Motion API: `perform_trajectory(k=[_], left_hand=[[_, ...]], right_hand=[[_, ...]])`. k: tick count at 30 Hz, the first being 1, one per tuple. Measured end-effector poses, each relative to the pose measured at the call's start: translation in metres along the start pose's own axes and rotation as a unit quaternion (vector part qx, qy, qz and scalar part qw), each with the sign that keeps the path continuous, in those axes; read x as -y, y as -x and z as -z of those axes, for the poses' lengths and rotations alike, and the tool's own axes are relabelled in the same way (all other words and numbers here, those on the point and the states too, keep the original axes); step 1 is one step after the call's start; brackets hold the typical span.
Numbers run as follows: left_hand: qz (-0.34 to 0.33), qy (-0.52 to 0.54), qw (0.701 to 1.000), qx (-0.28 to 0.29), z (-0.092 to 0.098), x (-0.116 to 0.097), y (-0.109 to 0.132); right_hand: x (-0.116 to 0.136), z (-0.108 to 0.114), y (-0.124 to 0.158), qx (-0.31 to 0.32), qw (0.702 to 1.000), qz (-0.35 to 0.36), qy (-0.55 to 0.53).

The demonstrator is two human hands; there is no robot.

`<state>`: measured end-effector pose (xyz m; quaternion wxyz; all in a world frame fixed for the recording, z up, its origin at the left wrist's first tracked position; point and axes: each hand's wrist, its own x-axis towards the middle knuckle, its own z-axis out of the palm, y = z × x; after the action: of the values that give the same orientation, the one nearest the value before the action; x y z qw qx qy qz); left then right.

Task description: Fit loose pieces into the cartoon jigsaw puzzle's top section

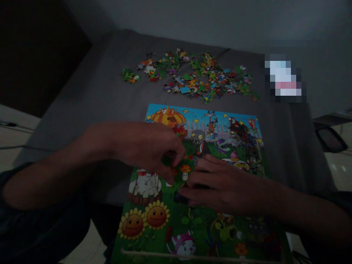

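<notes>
Left hand, right hand curled close — grips unclear — over cartoon jigsaw board | Loose jigsaw pieces spread beyond, presumably for easy reach.

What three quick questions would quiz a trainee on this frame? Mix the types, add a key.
1. True or false: the loose puzzle pieces lie on the grey cloth, beyond the puzzle board.
2. How many smiling sunflowers are printed at the board's lower left?
3. Which printed figure shows between the left hand and right hand? A) pumpkin B) orange-capped mushroom C) purple-mouthed plant

Key: 1 true; 2 two; 3 B.
</notes>
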<state>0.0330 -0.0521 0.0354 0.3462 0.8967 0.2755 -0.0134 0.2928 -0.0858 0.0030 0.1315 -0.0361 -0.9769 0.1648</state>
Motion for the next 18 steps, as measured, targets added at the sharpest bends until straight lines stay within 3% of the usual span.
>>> perform_trajectory(k=[6,11,15,18], left_hand=[[0.001,-0.005,1.0,0.008,-0.008,-0.005,-0.005],[-0.033,0.037,0.998,-0.033,0.005,0.008,-0.003],[0.019,0.067,0.985,-0.159,0.018,0.031,-0.008],[0.072,0.121,0.94,-0.31,0.023,0.044,-0.015]], right_hand=[[0.0,-0.001,0.001,-0.003,1.0,0.002,0.005],[-0.002,0.007,0.002,-0.01,1.0,0.004,-0.013],[-0.009,0.017,0.004,-0.047,0.998,-0.026,-0.013],[-0.015,0.02,0.005,-0.108,0.993,-0.04,-0.009]])
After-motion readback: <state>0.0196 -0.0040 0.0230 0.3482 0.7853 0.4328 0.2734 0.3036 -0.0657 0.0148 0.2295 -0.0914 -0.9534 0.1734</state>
